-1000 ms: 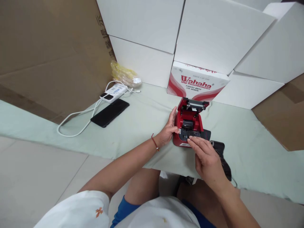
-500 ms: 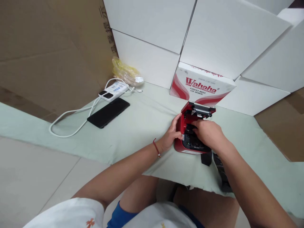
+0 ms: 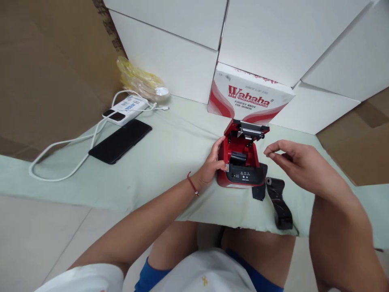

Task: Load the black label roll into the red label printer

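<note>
Left hand [image 3: 212,164] clasps the open red device [image 3: 243,175] at nine o'clock between thumb and fingers [image 3: 217,147] — the right hand [image 3: 300,164], fingers pressed together, hovers at three o'clock.

In the upper right, you can read "Wahaha" in red with a small ® on the box [image 3: 251,97], and "PURIFIED WATER FOR DRINKING" in black beneath. At upper left, the carton [image 3: 60,77] carries dark Chinese characters. You cannot make out the blue lettering on the white device [image 3: 129,106] or the tiny marks on your red machine [image 3: 249,154].
</note>
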Demonstrator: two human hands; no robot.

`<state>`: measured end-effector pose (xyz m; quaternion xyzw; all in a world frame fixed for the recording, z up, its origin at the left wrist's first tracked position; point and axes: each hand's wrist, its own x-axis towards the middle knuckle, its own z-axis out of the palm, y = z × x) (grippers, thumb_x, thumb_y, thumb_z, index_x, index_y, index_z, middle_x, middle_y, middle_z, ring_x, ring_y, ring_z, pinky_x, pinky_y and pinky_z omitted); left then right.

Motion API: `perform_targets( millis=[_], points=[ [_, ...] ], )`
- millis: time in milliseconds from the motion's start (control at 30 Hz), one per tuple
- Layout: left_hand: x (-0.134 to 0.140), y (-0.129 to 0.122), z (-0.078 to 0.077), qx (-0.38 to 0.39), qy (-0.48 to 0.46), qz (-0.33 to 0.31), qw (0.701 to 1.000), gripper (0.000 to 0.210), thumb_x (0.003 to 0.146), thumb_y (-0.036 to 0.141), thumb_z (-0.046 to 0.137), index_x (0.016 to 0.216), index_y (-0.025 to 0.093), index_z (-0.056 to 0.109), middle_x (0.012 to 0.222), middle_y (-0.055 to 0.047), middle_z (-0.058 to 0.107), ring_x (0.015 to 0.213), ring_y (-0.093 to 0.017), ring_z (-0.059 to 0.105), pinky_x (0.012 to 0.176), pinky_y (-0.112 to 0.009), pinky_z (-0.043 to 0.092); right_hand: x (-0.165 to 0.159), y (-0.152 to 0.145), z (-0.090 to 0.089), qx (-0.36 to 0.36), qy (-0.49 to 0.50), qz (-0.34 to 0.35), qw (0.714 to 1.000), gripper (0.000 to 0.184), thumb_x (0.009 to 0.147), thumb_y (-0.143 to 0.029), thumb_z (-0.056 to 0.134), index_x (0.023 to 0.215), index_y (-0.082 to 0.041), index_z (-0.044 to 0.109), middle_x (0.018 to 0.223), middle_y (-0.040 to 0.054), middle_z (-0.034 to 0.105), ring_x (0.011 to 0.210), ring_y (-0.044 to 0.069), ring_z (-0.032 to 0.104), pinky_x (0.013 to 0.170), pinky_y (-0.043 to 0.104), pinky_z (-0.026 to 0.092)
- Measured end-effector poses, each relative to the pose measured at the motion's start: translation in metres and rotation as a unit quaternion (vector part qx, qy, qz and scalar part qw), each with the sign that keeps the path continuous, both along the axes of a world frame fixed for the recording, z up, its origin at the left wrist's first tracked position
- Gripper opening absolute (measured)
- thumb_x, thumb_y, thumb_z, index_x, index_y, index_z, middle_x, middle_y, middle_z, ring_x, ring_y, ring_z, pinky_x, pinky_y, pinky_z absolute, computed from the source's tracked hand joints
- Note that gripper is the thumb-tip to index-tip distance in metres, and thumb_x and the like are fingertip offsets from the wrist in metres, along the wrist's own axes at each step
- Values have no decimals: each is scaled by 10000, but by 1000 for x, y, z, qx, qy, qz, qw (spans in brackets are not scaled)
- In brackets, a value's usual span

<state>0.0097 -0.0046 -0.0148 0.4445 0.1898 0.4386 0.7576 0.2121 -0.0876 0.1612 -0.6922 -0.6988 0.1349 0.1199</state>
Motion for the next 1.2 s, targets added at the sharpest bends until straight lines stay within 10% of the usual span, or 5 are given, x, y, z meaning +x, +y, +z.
perform_targets(
  millis=[300,833,1033,1200],
  points=[
    [0,3,-6,16,16,7,1000,1075,579,191,636,1607,299,343,1713,-61,385,1531,-336,416,1250,-496,403,-48,44,-34,-99,-253,26,962,370,1016,-248,541,1333,-246,732,1301,104,783,1105,312,749,828,369,527],
    [-2,5,-2,-3,24,3,1000,1070,569,174,670,1592,309,388,1694,-50,413,1520,-345,417,1202,-463,454,-62,58,-41,-124,-290,-14,949,338,985,-239,571,1301,-164,665,1153,190,795,1009,330,770,702,346,490],
    [-3,4,-3,-7,15,7,1000,1025,575,160,669,1559,315,427,1667,-47,445,1537,-340,405,1243,-486,414,-22,-18,-3,47,24,-33,998,346,952,-442,651,1245,-278,733,1045,71,796,806,250,719,671,376,500],
    [-4,5,-6,3,18,6,1000,1011,595,178,667,1567,327,432,1627,-47,481,1478,-330,466,1193,-480,456,37,-77,0,214,342,-156,902,666,983,-739,429,1466,-346,667,1091,198,745,702,234,612,528,480,325]
  ],
)
